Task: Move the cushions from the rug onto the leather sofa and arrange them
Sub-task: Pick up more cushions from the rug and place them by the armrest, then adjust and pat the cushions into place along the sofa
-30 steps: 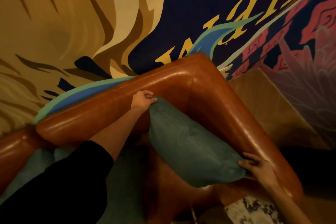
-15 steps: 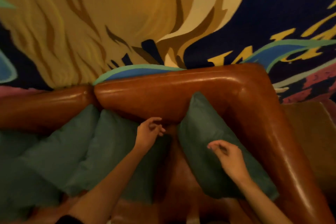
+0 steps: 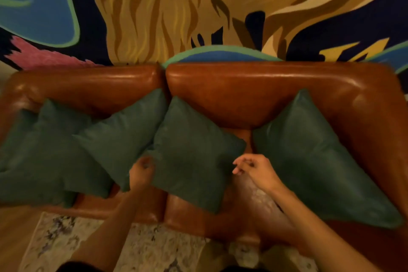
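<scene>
I see my left hand (image 3: 141, 171) curled at the middle cushion's (image 3: 192, 157) 8 o'clock edge; right hand (image 3: 257, 171), fingers loosely curled, empty, at its 3 o'clock corner.

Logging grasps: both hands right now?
Left hand: closed on the middle cushion, at its left edge.
Right hand: fingers loosely curled, holding nothing.

A lounge: leather sofa (image 3: 242, 95), patterned rug (image 3: 154, 249), painted mural wall (image 3: 176, 6).
</scene>
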The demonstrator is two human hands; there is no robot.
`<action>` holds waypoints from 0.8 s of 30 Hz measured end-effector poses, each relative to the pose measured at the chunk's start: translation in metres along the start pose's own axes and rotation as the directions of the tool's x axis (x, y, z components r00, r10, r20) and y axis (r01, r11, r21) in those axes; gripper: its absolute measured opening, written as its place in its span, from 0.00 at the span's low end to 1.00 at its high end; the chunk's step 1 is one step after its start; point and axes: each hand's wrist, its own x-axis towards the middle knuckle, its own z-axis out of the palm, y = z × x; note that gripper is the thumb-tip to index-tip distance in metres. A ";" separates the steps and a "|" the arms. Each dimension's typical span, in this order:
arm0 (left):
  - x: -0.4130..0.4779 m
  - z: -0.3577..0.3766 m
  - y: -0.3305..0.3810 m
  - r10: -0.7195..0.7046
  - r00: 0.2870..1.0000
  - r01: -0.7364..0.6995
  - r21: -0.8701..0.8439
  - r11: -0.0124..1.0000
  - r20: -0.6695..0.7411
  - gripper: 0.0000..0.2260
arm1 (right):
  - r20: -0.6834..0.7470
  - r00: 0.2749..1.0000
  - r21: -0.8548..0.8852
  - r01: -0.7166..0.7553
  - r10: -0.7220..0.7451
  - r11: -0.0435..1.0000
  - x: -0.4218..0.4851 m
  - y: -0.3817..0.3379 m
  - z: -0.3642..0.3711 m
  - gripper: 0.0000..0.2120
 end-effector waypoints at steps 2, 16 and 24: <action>0.023 -0.015 -0.024 0.027 0.999 -0.030 0.117 0.993 0.026 0.14 | -0.025 0.999 0.012 -0.043 0.043 0.999 -0.003 0.003 0.018 0.08; 0.099 -0.020 -0.091 0.140 0.900 -0.325 0.421 0.847 0.413 0.18 | -0.068 0.974 0.113 -0.207 0.215 0.972 0.001 0.002 0.076 0.07; 0.051 -0.069 -0.023 0.606 0.613 -0.761 0.171 0.626 0.507 0.09 | -0.085 0.964 0.093 -0.243 0.251 0.966 0.026 -0.018 0.055 0.10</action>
